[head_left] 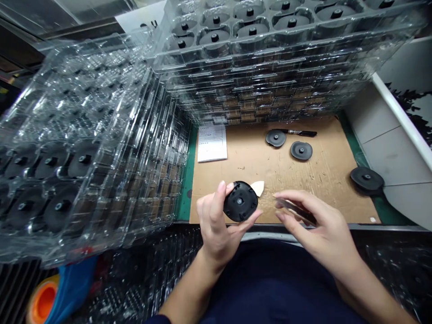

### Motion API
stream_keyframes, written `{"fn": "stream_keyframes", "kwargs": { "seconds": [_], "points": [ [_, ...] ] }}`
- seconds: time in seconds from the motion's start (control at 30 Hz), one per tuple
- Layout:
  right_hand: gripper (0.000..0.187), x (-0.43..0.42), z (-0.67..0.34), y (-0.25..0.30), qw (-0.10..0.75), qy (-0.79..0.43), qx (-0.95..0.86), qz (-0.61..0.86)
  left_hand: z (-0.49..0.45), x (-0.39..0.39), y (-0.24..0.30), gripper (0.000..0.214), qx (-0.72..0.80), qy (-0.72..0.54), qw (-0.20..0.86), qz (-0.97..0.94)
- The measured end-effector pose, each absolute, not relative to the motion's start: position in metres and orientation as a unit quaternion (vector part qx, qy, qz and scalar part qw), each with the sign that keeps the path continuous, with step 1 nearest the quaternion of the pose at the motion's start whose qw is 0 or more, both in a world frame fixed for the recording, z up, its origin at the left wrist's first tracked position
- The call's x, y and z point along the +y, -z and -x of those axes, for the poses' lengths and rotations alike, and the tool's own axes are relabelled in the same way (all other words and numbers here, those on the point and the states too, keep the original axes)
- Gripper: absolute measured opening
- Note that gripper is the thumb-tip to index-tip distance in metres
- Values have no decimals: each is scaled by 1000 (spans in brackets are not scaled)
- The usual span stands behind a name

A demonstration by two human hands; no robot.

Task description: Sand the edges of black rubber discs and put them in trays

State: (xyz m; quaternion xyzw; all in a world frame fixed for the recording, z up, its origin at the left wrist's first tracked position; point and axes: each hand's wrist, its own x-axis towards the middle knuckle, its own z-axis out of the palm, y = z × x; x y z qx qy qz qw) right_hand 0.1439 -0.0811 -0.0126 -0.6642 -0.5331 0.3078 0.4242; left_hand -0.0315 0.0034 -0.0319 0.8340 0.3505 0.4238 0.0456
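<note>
My left hand point(219, 220) grips a round black plastic cap point(241, 201) by its edge, its ribbed face with a small centre hole turned up toward me. To the right, my right hand point(313, 222) is closed around a thin, dark, flat tool point(297, 210) that looks like a blade or scraper; its exact kind is hard to make out. The tool and the cap are apart. Just behind the cap, a small pale pointed piece point(258, 187) lies on the cardboard sheet point(232, 173).
Two black caps point(301, 150) and a black marker point(302, 132) lie toward the back. Another cap point(367, 180) sits at the right edge. A white paper point(212, 143) is at back left. Stacked clear trays point(263, 63) rise behind, more trays point(84, 135) on the left. Orange tape roll point(45, 297), lower left.
</note>
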Motion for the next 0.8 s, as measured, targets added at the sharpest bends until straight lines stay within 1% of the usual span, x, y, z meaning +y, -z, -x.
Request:
{"fn": "stream_keyframes", "kwargs": {
  "seconds": [0.1, 0.17, 0.23, 0.27, 0.33, 0.4, 0.47, 0.6, 0.73, 0.77, 0.8],
  "points": [
    [25, -73, -140, 13, 441, -333, -561, 616, 30, 2, 29, 104, 322, -415, 73, -848],
    [17, -67, -139, 15, 458, -356, -572, 580, 29, 1, 28, 103, 307, -399, 106, -858],
    [8, -64, -139, 19, 484, -398, -547, 555, 28, -1, 26, 101, 308, -372, 176, -858],
    [10, -64, -138, 21, 501, -430, -520, 542, 28, -2, 25, 100, 313, -359, 217, -852],
    [20, -65, -138, 26, 544, -514, -434, 502, 27, -3, 23, 100, 326, -342, 283, -835],
    [32, -68, -139, 31, 587, -594, -324, 444, 25, -5, 22, 100, 333, -339, 306, -825],
    [37, -72, -142, 34, 616, -627, -240, 411, 24, -5, 22, 98, 341, -335, 312, -821],
    [33, -80, -150, 41, 633, -600, -215, 440, 23, -6, 24, 97, 346, -328, 329, -815],
    [41, -87, -156, 46, 613, -548, -257, 508, 23, -7, 24, 97, 337, -330, 327, -819],
    [40, -88, -156, 45, 599, -520, -282, 540, 23, -7, 24, 98, 335, -329, 327, -820],
    [35, -89, -157, 43, 578, -490, -312, 573, 23, -8, 24, 98, 334, -327, 328, -821]
  ]
}}
